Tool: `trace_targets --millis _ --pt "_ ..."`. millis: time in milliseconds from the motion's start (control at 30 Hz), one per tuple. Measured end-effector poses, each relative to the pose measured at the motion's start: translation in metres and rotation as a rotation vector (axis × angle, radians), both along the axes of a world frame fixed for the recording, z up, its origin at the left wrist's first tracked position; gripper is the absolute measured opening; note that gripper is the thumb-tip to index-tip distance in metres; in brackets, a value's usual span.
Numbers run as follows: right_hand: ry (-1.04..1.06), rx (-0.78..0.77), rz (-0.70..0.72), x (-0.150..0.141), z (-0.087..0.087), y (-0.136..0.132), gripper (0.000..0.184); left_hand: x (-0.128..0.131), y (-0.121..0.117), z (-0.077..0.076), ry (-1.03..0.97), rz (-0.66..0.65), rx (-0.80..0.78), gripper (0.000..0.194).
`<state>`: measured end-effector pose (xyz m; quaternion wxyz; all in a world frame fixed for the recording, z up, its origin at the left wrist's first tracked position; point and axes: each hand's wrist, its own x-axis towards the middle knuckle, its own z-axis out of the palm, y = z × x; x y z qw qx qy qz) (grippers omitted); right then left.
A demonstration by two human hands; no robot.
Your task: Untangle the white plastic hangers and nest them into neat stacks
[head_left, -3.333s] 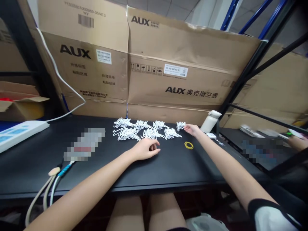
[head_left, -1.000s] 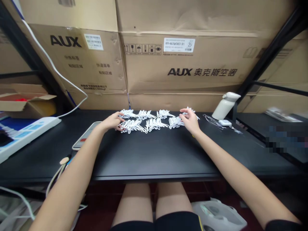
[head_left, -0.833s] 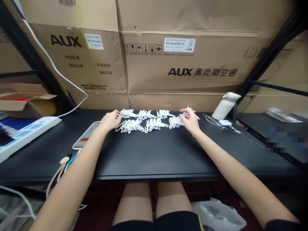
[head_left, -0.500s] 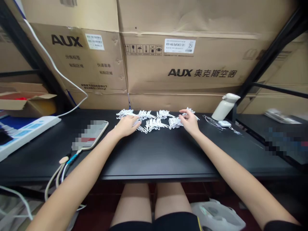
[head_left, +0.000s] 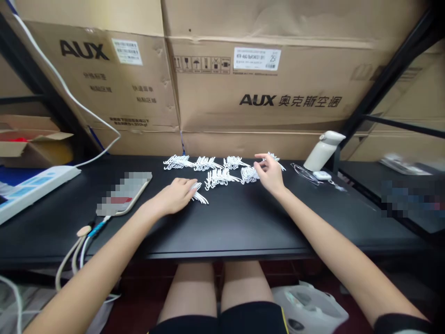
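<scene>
My left hand (head_left: 175,195) is closed over a bundle of white hooks (head_left: 199,195) on the black table. The ends of these thin hooked rods stick out to the right of its fingers, and the rest is hidden under the palm. My right hand (head_left: 270,176) stays at the right end of the row, fingers loosely bent and apart, beside a front bundle (head_left: 249,175) and partly covering a back bundle (head_left: 276,160). Other white hook bundles lie between the hands: a front one (head_left: 220,178) and back ones, including the leftmost bundle (head_left: 178,162).
A phone (head_left: 127,192) with a cable lies left, near a white power strip (head_left: 38,188). At right stand a white bottle (head_left: 323,150), a small white case (head_left: 322,176) and glasses (head_left: 306,174). Cardboard (head_left: 257,102) walls the back. The table's front edge (head_left: 222,254) runs above my legs.
My left hand moved from the left end of the row onto the front-left bundle and slid it toward me, away from the others. My right hand has barely moved over the last second.
</scene>
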<state>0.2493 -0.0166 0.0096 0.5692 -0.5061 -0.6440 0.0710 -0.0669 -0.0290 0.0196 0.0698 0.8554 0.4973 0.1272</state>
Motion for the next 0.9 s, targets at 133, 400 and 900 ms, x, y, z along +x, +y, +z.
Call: trace_targets --millis 133,400,900 --pt "-0.041 0.115 0.052 -0.018 0.004 -0.013 0.015 0.023 -0.035 0.003 0.164 0.029 0.034 0.047" --pt "-0.262 -0.008 0.385 -0.050 0.005 -0.038 0.006 0.068 -0.058 0.002 0.219 -0.042 0.112 0.048" --pt "-0.375 -0.131 0.601 -0.056 -0.012 -0.031 0.007 0.056 0.003 0.021 -0.264 -0.517 -0.047 0.028"
